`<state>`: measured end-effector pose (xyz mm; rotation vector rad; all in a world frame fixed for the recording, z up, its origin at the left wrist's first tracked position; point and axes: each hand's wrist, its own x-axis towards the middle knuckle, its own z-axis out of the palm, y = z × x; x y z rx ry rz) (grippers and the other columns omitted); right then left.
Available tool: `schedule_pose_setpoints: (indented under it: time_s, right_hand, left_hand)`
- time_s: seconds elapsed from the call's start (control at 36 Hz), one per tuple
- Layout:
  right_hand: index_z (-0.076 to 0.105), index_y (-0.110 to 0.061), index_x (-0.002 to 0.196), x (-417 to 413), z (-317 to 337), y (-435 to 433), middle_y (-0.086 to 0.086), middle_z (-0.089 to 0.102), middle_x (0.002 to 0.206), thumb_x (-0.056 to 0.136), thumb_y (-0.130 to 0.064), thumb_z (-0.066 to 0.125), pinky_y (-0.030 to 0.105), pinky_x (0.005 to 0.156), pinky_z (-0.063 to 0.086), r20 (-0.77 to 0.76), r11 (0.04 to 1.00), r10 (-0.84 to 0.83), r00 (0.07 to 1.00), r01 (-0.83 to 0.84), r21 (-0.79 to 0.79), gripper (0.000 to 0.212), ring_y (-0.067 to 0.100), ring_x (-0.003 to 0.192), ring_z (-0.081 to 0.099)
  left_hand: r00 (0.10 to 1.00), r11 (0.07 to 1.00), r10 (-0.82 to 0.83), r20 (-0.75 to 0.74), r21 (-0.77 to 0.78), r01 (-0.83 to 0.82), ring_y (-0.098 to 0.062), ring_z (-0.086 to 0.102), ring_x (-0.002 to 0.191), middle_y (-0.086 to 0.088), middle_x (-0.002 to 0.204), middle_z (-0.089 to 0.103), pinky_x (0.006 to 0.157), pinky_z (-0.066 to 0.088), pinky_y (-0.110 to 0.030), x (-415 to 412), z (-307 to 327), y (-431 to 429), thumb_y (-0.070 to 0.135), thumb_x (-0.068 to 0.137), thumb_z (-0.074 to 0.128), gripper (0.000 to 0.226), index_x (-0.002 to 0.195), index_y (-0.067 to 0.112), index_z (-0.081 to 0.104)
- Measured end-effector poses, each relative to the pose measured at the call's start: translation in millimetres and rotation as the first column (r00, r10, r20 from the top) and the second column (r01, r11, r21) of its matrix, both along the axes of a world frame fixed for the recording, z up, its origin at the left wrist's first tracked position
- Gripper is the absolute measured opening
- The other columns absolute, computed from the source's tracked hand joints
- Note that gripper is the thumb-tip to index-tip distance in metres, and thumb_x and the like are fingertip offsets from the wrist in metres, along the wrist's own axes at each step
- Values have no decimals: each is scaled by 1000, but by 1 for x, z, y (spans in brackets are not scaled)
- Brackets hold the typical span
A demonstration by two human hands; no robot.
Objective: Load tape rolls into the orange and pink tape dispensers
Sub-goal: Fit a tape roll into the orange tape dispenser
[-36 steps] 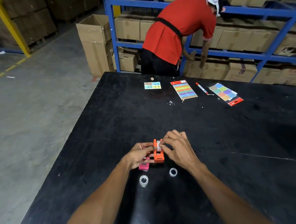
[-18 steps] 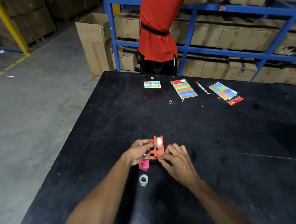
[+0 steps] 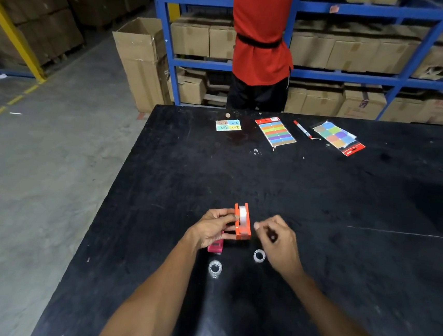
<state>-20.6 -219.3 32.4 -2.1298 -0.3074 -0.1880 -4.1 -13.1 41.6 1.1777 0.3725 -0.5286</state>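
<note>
Pretty clearly a warehouse or stockroom. Blue steel racking [image 3: 305, 73] runs along the back, every shelf packed with brown cardboard cartons [image 3: 331, 51], and 1 tall open cardboard box [image 3: 141, 60] stands on the floor beside the rack's end post. More stacked cartons [image 3: 49, 2] sit in the dim left corner behind a slanted yellow metal beam [image 3: 14, 34]. The bare grey concrete floor [image 3: 38, 177] has a dashed yellow lane line [image 3: 4, 106] painted on it. A person in a red shirt [image 3: 260, 36] stands at the shelves, right behind a big black work surface [image 3: 344, 233].
</note>
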Motion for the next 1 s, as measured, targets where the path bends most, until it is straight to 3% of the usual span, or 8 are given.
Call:
schedule_pose_setpoints:
  time_s: [0.08, 0.14, 0.31, 0.44, 0.56, 0.64, 0.78, 1.0]
  right_hand:
    - [75, -21, 115, 17, 2, -1, -9, 76, 99, 95, -24, 66, 19, 71, 58, -398, 982, 81, 914, -5, 190, 22, 6, 84, 75]
    - [72, -20, 123, 21, -2, -2, -1, 79, 102, 96, -26, 66, 31, 70, 63, -503, 970, 179, 846, -68, 232, 29, 13, 87, 77]
    - [73, -11, 118, 22, -16, 5, 3, 81, 92, 92, -7, 70, 26, 64, 62, -534, 949, 146, 833, 36, 315, 27, 19, 82, 78]
    - [75, -9, 112, 21, -25, 6, 6, 80, 91, 89, 1, 70, 35, 72, 65, -553, 938, 102, 827, 106, 331, 26, 25, 80, 78]
    - [76, -10, 109, 23, -35, 3, -6, 80, 78, 87, 5, 70, 23, 63, 62, -546, 946, 72, 834, 116, 301, 27, 15, 73, 78]
    - [76, -7, 109, 26, -43, 0, -9, 79, 79, 88, 5, 67, 27, 70, 63, -520, 970, 39, 853, 92, 224, 27, 11, 75, 77]
    - [78, -3, 107, 35, -62, 1, 11, 79, 102, 87, 8, 62, 37, 87, 61, -478, 998, 1, 879, 30, 58, 28, 21, 95, 76]
    - [76, -21, 116, 50, -79, 10, 2, 75, 120, 89, -16, 68, 38, 97, 54, -496, 976, -92, 863, -22, -219, 28, 19, 112, 70]
  left_hand:
    - [999, 999, -47, 0, -28, 47, -39, 69, 111, -24, 121, 69, 92, 58, -56, -1, -1, -6, 7, 97, 62, 31, 127, -2, 62]
    - [998, 997, -65, 6, -34, 65, -41, 67, 115, -27, 125, 67, 91, 59, -54, -3, -1, -8, 7, 97, 61, 34, 129, -2, 60]
    - [998, 997, -66, -7, -39, 66, -43, 66, 116, -30, 126, 66, 89, 61, -48, -2, -3, -12, 4, 98, 58, 36, 134, -4, 55]
    - [997, 998, -69, -24, -8, 69, -35, 73, 98, -29, 122, 68, 87, 62, -47, 3, -13, -17, 2, 99, 56, 35, 134, -3, 55]
    - [999, 997, -9, -40, 75, 12, -26, 76, 89, -21, 112, 72, 88, 61, -44, 6, -29, -31, 4, 100, 56, 35, 134, -1, 57]
    - [996, 979, 68, -54, 194, -56, -30, 72, 106, -21, 120, 71, 100, 55, -48, 9, -39, -39, 5, 97, 61, 34, 131, 1, 61]
    - [976, 945, 202, -80, 277, -173, -20, 69, 75, -27, 111, 69, 67, 62, -29, 18, -55, -45, -7, 93, 61, 29, 122, -11, 62]
    - [963, 910, 243, -117, 373, -184, -33, 69, 97, -29, 116, 69, 95, 57, -48, 31, -79, -51, -8, 95, 57, 28, 123, -13, 61]
